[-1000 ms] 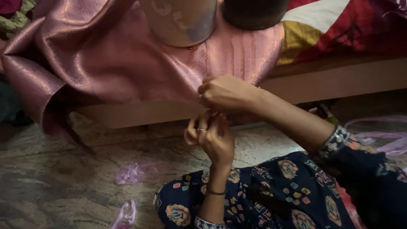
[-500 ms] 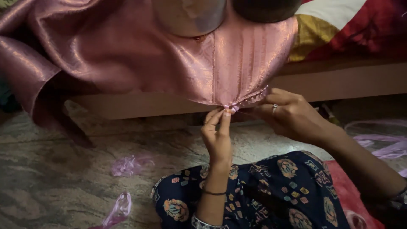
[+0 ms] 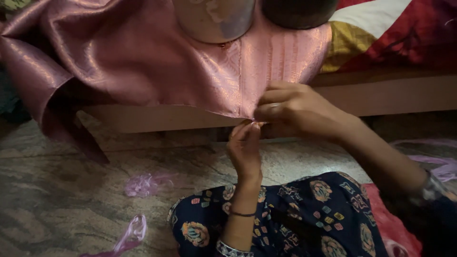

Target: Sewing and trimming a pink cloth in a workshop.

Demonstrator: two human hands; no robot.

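Above my hands I see the large shiny pink woven fabric (image 3: pixel 143 62) draped over the edge of a low wooden bed (image 3: pixel 390 95), hanging in deep folds off to the left and ending in a hemmed lower edge that comes down right to my fingertips. Below and to the left of my hands spreads the mottled stone floor (image 3: pixel 62 190), and directly under them is my lap in dark blue cloth printed with flowers (image 3: pixel 309 214). Above the hands and to the right, a red, yellow and white patterned quilt (image 3: pixel 390 33) lies on the bed. Straight above the hands two rounded vessels sit on the fabric, a pale cream one (image 3: pixel 214 19) and a dark one (image 3: pixel 300 9) just beside it on the right. My right hand (image 3: pixel 295 114) is curled nearly closed, its fingers pinching the fabric's lower hem. My left hand (image 3: pixel 245 147) rises from below with its fingers drawn together and its fingertips meeting that same spot on the hem, touching the right hand; I cannot tell whether it holds anything besides the cloth. Below and to the left of the hands, two small crumpled scraps of pale lilac ribbon (image 3: pixel 143 183) lie on the floor, and more lilac strands (image 3: pixel 438 164) trail at the far right. A thin dark bangle (image 3: pixel 243 214) rings my left wrist.
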